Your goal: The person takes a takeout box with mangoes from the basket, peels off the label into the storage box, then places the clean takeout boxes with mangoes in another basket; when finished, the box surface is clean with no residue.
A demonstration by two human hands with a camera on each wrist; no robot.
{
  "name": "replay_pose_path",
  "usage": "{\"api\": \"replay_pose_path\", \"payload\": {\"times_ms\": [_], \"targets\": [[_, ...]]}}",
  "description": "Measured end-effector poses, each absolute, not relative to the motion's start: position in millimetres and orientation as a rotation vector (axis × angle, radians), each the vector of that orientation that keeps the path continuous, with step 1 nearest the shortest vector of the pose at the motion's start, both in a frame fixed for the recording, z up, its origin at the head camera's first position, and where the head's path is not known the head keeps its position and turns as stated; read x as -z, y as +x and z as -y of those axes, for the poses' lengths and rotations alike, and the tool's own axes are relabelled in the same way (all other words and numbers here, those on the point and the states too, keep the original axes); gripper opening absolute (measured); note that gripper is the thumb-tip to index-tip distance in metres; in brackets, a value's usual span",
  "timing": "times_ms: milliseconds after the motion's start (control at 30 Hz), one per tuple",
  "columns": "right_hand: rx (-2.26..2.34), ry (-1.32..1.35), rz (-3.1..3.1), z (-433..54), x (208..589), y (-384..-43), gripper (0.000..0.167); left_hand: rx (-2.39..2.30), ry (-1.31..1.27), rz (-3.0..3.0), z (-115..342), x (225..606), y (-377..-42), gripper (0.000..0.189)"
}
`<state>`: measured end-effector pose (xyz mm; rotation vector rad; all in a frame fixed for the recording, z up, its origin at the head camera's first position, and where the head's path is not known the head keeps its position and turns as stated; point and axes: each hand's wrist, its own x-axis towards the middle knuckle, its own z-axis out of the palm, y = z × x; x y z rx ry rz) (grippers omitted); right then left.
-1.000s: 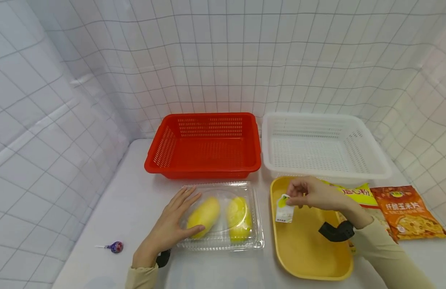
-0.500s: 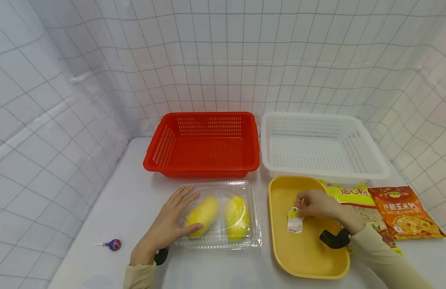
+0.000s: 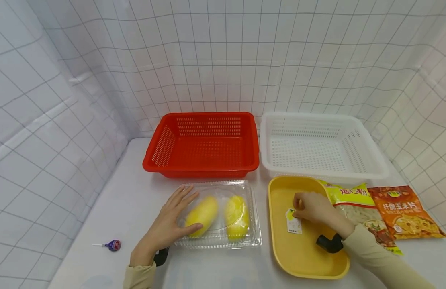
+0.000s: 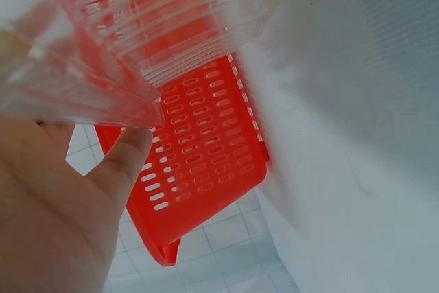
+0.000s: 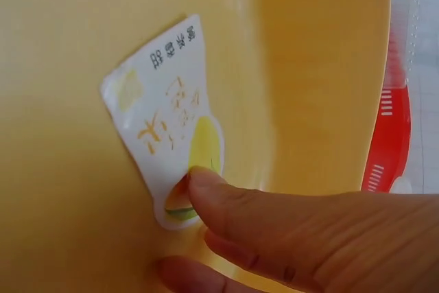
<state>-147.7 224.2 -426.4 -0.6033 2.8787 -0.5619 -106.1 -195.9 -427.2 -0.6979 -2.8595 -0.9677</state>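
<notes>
My left hand (image 3: 168, 224) lies with spread fingers on the left side of a clear plastic clamshell box (image 3: 223, 243). Two yellow oblong pieces (image 3: 236, 218) show through its lid. In the left wrist view, the thumb (image 4: 130, 152) touches the edge of the clear box (image 4: 185, 46). Inside a yellow tray (image 3: 302, 261), my right hand (image 3: 313, 208) pinches one end of a small white printed card (image 5: 168, 111) with a yellow fruit picture. The thumb (image 5: 212, 193) covers part of that picture; the finger behind the card is hidden.
Behind stand a red basket (image 3: 201, 166) and a white basket (image 3: 320, 172). Right of the tray lie a pasta bag (image 3: 364, 212) and an orange-red snack bag (image 3: 405, 212), the former partly behind the right arm. A lollipop (image 3: 114, 245) lies at the left on the white table (image 3: 103, 208).
My right hand has carried the card rightward and lower into the tray, then shifted slightly left over the last half second. My left hand has stayed on the clear box.
</notes>
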Motion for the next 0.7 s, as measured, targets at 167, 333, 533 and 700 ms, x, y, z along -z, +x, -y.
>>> {"api": "replay_pose_path", "payload": {"times_ms": [167, 333, 533, 700], "targets": [[0.576, -0.742, -2.798, -233, 421, -149, 0.024, 0.971, -0.705, 2.853, 197, 427, -106, 0.082], [0.777, -0.866, -2.527, -262, 394, -158, 0.031, 0.982, -0.706, 2.847, 196, 427, -105, 0.082], [1.259, -0.73, -2.381, -329, 361, -183, 0.026, 0.981, -0.712, 2.839, 195, 427, -106, 0.082], [1.768, -0.437, -2.469, -381, 349, -200, 0.024, 0.993, -0.691, 2.863, 196, 426, -106, 0.082]]}}
